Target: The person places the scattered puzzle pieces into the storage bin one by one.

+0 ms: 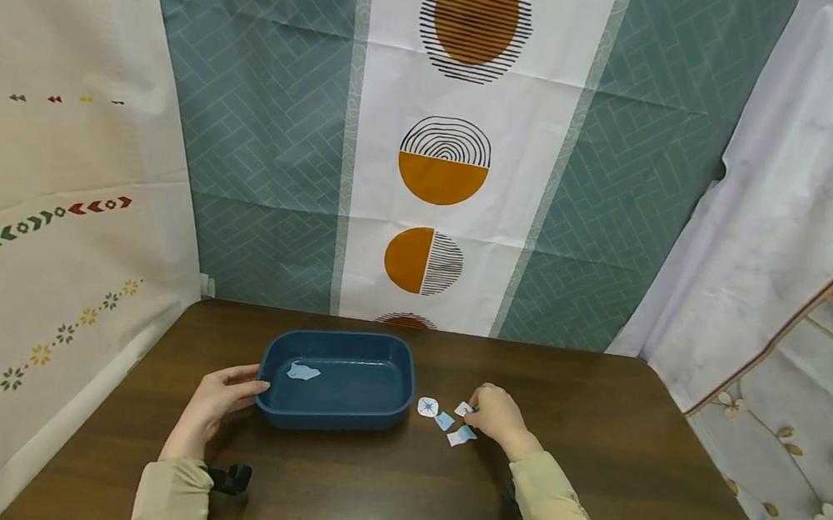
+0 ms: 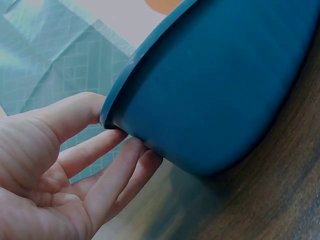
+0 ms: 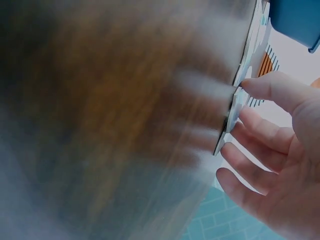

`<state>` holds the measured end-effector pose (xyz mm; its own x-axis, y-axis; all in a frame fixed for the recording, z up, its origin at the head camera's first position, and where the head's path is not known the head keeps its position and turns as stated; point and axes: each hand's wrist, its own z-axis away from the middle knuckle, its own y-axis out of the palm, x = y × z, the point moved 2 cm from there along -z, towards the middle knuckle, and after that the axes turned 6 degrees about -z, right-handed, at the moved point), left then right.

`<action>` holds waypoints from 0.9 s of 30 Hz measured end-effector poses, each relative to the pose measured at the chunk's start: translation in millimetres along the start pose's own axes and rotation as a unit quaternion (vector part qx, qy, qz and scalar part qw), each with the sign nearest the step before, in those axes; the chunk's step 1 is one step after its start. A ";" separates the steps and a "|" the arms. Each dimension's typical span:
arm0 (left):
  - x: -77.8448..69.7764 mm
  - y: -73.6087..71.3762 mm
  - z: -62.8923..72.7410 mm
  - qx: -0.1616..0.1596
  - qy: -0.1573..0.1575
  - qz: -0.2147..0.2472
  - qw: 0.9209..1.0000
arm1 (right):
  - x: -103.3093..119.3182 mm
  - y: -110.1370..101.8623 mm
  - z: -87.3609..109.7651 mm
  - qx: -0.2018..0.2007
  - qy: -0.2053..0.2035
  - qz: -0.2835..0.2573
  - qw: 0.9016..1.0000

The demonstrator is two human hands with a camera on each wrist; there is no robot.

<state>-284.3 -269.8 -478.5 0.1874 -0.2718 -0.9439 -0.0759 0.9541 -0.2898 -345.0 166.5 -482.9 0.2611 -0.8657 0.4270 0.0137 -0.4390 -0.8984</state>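
Note:
A dark blue rectangular tray (image 1: 332,419) stands on the table, with one pale blue irregular piece (image 1: 303,372) lying inside. My left hand (image 1: 226,399) grips its left end: the thumb lies over the rim (image 2: 111,107) and the fingers are below it. To the right of the tray lie several small flat pieces: a white one with a blue star-like print (image 1: 428,407), a light blue one (image 1: 444,421) and a pale patterned one (image 1: 461,436). My right hand (image 1: 498,414) pinches at another small white flat piece (image 1: 463,408), partly hidden by the fingers.
The brown wooden table (image 1: 363,498) reaches back to a hanging teal and white cloth (image 1: 261,153) with orange circles. Patterned cloths hang at the left (image 1: 52,216) and right (image 1: 779,245) sides. A black wrist strap mount (image 1: 233,479) juts from the left wrist.

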 end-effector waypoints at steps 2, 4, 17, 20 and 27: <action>0.2 -0.2 0.2 0.000 0.000 -0.003 1.000 | 0.2 0.7 -0.4 0.002 -0.002 0.005 1.000; 0.5 -0.3 0.4 -0.001 0.000 -0.005 1.000 | 0.4 1.3 -0.9 0.004 -0.005 0.013 1.000; 0.1 -0.7 0.6 0.000 0.006 -0.002 1.000 | 3.5 -9.0 -4.4 -0.020 -0.015 -0.038 0.999; 0.1 -1.0 0.3 0.000 0.007 0.000 1.000 | 3.3 -10.4 -4.9 -0.027 -0.015 -0.044 0.999; 0.9 -0.5 0.0 0.003 0.007 0.000 1.000 | 4.7 -8.8 -5.0 -0.031 -0.026 -0.049 0.998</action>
<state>-284.2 -270.5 -479.2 0.1731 -0.2727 -0.9464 -0.0697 0.9551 -0.2879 -348.8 165.1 -472.4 0.3110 -0.8047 0.5057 -0.0178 -0.5369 -0.8435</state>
